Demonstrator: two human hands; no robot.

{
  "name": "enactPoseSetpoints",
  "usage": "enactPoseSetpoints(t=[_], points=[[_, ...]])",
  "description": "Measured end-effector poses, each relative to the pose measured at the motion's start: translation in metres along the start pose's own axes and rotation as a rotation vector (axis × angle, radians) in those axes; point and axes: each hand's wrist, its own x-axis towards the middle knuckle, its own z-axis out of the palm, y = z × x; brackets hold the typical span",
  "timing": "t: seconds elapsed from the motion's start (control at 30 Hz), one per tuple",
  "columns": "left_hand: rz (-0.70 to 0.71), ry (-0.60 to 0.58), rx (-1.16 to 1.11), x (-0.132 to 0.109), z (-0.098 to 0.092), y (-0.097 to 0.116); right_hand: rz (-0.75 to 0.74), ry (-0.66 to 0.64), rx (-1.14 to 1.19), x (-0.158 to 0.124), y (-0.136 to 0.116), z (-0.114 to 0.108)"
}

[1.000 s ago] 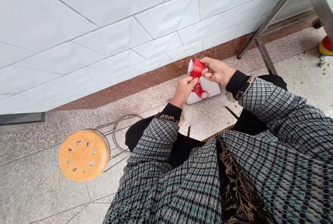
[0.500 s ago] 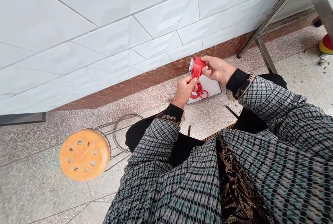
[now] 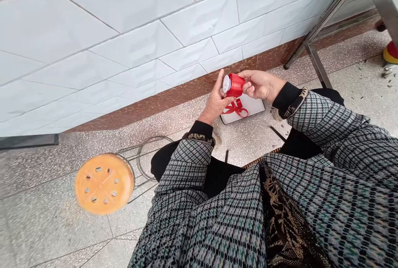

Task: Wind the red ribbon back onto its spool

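Observation:
A ribbon spool [image 3: 235,85], wound with shiny red ribbon and with a white end facing left, is held up between both hands. My right hand [image 3: 260,84] grips its right side, fingers curled in and thumb on top. Around the white end and underside lies my left hand [image 3: 214,101], forefinger pointing up and thumb below, in contact with the spool. Beneath them a white box lid or board [image 3: 253,110] with dark edges rests low, and loops of red ribbon [image 3: 238,109] lie across it. My left hand partly hides the board.
An orange round stool [image 3: 104,184] with metal legs lies tipped over on the speckled floor at left. A tiled wall [image 3: 199,19] rises ahead. A metal table leg [image 3: 323,19] stands at upper right, with a red and yellow object [image 3: 391,53] near the edge.
My left hand has gone from pinching the ribbon below the spool to spreading round the spool's white end. The spool has turned that end more toward me; the ribbon strip is now wound close.

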Motion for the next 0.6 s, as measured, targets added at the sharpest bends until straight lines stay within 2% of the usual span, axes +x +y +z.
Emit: enactPoseSetpoints(t=[0.13, 0.27, 0.43, 0.6], points=[[0.040, -0.136, 0.064, 0.002, -0.007, -0.001, 0.058, -0.010, 0.004, -0.002, 0.008, -0.007], [-0.002, -0.074, -0.088, -0.003, 0.005, -0.009, 0.037, -0.049, 0.003, -0.011, 0.012, -0.011], [-0.141, 0.008, -0.355, -0.007, 0.032, -0.009, -0.230, -0.118, -0.193, -0.017, 0.023, -0.009], [-0.154, 0.018, -0.560, -0.001, 0.046, 0.004, -0.585, 0.005, -0.654, 0.002, 0.034, -0.013]])
